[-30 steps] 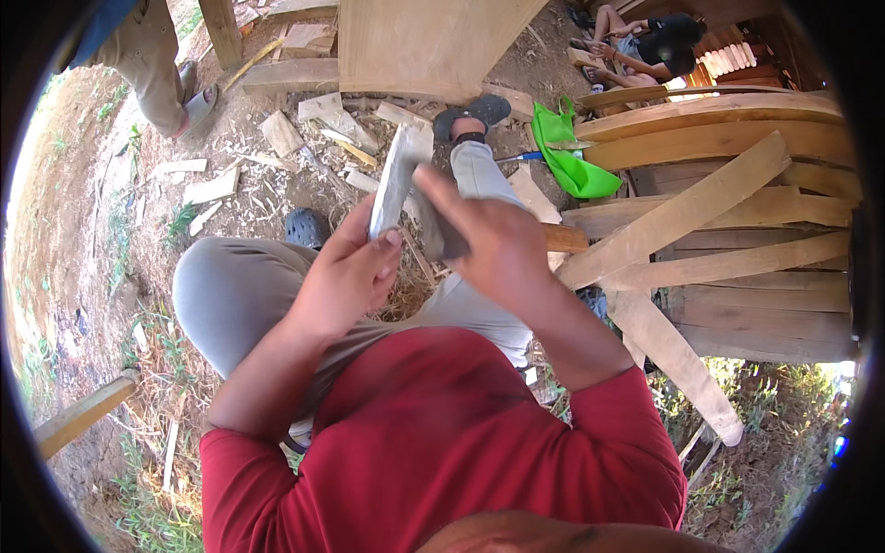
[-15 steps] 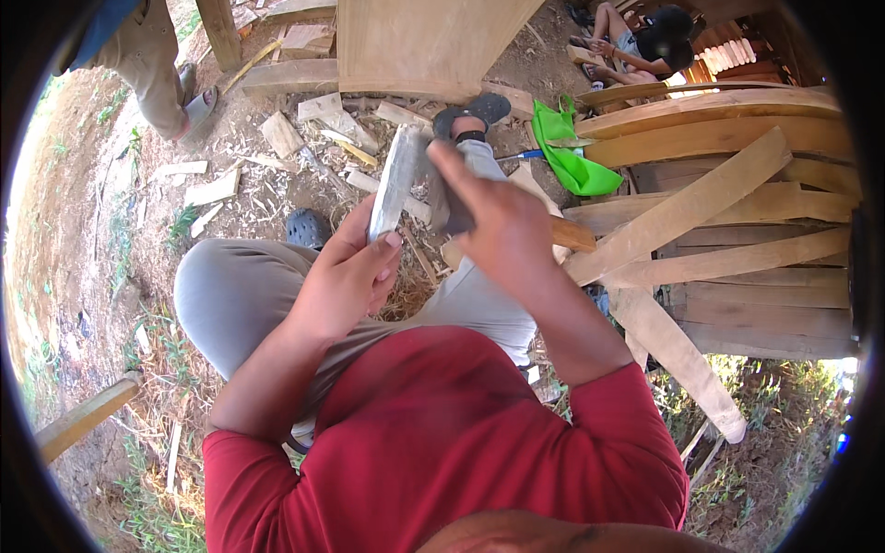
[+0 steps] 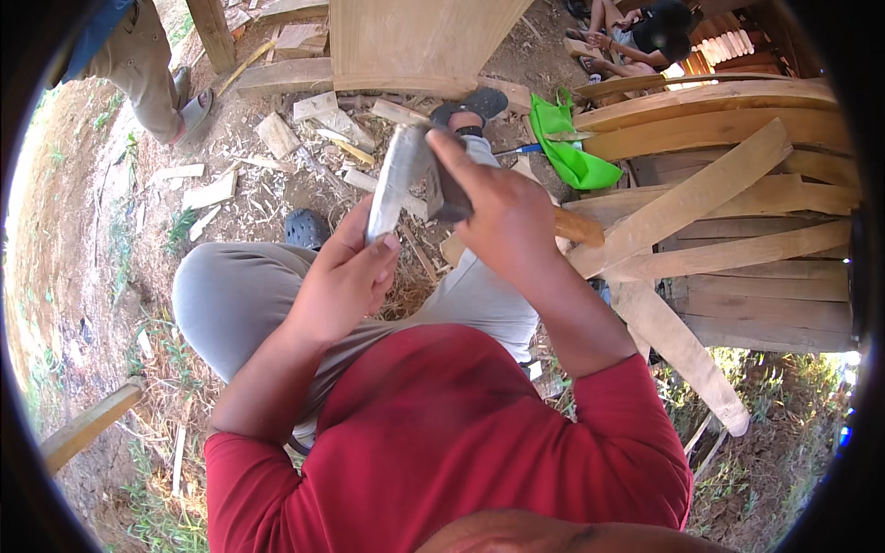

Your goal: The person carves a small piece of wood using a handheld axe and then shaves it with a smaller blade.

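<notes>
My left hand grips a broad grey metal blade by its lower part, thumb on the flat, holding it upright over my grey-trousered knees. Pressed against the blade's right face is a dark flat stone, and my right hand is closed around it. A wooden handle sticks out to the right behind my right wrist. The blade's lower end is hidden by my hands.
Stacked wooden planks fill the right side, with a green bag on them. A plywood panel stands ahead among wood scraps. Another person's legs stand top left; someone sits top right. A pole lies lower left.
My right hand has slid the dark stone up along the blade, away from me. My left hand and the blade have hardly moved.
</notes>
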Available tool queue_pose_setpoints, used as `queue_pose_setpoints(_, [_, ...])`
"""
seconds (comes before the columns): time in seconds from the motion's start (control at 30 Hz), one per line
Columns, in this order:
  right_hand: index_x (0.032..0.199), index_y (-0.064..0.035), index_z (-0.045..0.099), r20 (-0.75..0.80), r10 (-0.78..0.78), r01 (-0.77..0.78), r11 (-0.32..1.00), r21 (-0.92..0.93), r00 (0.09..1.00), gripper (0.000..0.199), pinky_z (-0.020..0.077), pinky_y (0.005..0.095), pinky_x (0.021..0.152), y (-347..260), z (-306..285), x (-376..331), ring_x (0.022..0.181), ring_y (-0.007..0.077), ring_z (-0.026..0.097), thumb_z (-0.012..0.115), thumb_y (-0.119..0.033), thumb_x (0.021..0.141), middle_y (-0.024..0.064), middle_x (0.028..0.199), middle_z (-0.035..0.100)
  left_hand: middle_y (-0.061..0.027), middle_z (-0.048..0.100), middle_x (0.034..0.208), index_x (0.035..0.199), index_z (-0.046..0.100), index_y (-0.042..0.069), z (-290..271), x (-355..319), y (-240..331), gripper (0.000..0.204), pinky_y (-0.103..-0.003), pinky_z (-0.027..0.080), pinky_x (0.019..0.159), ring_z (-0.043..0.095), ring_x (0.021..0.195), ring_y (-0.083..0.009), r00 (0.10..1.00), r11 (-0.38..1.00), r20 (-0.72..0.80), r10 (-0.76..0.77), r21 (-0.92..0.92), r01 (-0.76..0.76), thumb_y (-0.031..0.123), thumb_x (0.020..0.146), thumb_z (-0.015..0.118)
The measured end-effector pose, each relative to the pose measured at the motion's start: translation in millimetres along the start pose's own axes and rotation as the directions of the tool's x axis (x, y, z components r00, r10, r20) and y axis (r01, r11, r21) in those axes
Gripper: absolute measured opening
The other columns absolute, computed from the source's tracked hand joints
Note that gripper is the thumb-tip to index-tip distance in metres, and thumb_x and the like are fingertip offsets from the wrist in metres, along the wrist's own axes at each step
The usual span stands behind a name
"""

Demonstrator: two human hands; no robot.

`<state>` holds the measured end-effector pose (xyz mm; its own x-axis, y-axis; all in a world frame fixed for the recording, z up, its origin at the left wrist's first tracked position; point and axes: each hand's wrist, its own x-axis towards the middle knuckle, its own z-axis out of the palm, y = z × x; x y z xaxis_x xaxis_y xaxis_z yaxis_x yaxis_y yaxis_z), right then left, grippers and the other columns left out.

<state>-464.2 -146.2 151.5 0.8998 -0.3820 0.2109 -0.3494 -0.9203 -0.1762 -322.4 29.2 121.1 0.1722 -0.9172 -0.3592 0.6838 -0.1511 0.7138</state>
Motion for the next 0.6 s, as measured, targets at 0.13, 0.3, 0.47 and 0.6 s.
queue_pose_setpoints(0.13, [0.162, -0.0296, 0.044, 0.056, -0.091, 0.091, 0.996, 0.006, 0.994, 0.104, 0.0532, 0.047, 0.065, -8, -5, -10, 0.075, 0.0324, 0.069, 0.082, -0.007, 0.068, 0.0073, 0.085, 0.07, 0.0049, 0.046, 0.079, 0.163, 0.034, 0.013, 3, -3, -6, 0.053, -0.02, 0.032, 0.048, 0.038, 0.058, -0.0022, 1.0, 1.0, 0.014, 0.02, 0.001, -0.02, 0.011, 0.112, 0.049])
queue_pose_setpoints(0.3, [0.161, -0.0295, 0.045, 0.037, 0.066, -0.063, 0.995, -0.076, 0.997, 0.1, 0.053, 0.0465, 0.064, 1, -1, 1, 0.073, 0.0302, 0.069, 0.085, -0.014, 0.07, 0.005, 0.082, 0.069, 0.005, 0.047, 0.078, 0.163, 0.034, 0.01, 0, 4, -6, 0.052, -0.021, 0.033, 0.048, 0.039, 0.057, -0.0024, 1.0, 0.999, -0.009, 0.01, 0.047, -0.009, 0.012, 0.112, 0.049])
queue_pose_setpoints(0.47, [0.157, -0.0241, 0.052, 0.052, -0.032, 0.031, 0.999, 0.036, 0.998, 0.09, 0.053, 0.0446, 0.063, 5, -3, 4, 0.073, 0.0283, 0.069, 0.085, -0.016, 0.074, 0.0039, 0.082, 0.069, 0.0054, 0.048, 0.079, 0.162, 0.035, 0.009, -2, 8, -7, 0.052, -0.021, 0.033, 0.048, 0.039, 0.057, -0.0021, 0.999, 0.997, -0.024, 0.043, 0.067, -0.041, 0.011, 0.112, 0.049])
queue_pose_setpoints(0.6, [0.154, -0.0229, 0.055, 0.043, -0.216, 0.216, 0.976, -0.018, 0.976, 0.087, 0.0527, 0.0421, 0.062, -20, -9, -13, 0.072, 0.0257, 0.068, 0.085, -0.017, 0.072, 0.0035, 0.079, 0.065, 0.0058, 0.049, 0.084, 0.161, 0.036, 0.009, 12, 5, -2, 0.05, -0.02, 0.033, 0.051, 0.041, 0.061, -0.0012, 0.994, 0.997, -0.084, 0.068, 0.053, -0.064, 0.009, 0.112, 0.048])
